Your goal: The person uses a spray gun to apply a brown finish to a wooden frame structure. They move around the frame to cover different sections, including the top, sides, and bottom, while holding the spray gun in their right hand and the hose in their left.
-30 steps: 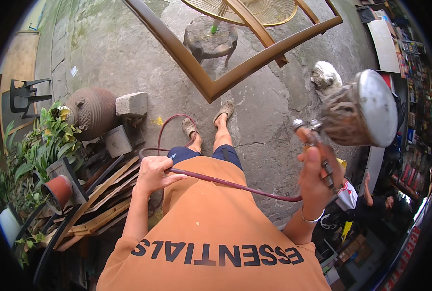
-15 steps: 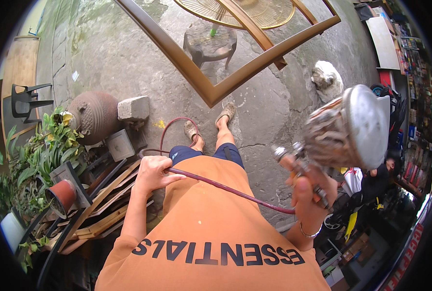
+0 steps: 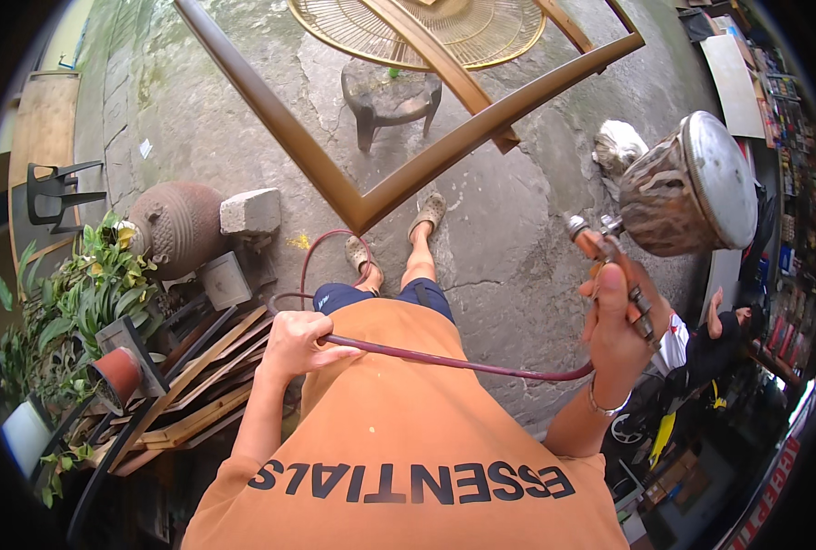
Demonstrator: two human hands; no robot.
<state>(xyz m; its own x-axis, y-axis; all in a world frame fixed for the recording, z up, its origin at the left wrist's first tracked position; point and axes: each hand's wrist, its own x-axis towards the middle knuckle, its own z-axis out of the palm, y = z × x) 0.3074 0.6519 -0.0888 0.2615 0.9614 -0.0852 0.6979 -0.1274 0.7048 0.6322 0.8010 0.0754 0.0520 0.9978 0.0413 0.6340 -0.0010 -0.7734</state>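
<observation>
My left hand (image 3: 302, 344) is closed round a dark red hose (image 3: 454, 362) in front of my orange shirt; the hose loops down beside my feet and runs up to my right. My right hand (image 3: 614, 316) grips a metal spray gun (image 3: 600, 247), with a large, stained metal cup (image 3: 692, 188) tilted on its side at the top. Its nozzle end points up and away from me. A bronze-coloured rectangular frame (image 3: 463, 119) hangs in the upper middle, ahead of the gun, with wooden slats and a round gold lattice piece (image 3: 353, 18) behind it.
A dark stool (image 3: 389, 96) stands under the frame. At left are a clay jar (image 3: 174, 229), concrete block (image 3: 250, 209), plants, a potted container and wood planks (image 3: 197, 412). A small white dog (image 3: 618, 142) is at right, near a person (image 3: 719, 344) in dark clothes among cluttered goods.
My right hand with the spray gun dipped left, then rose and shifted right. My left hand moved slightly right and down. The hanging frame appears lower and further left in the view.
</observation>
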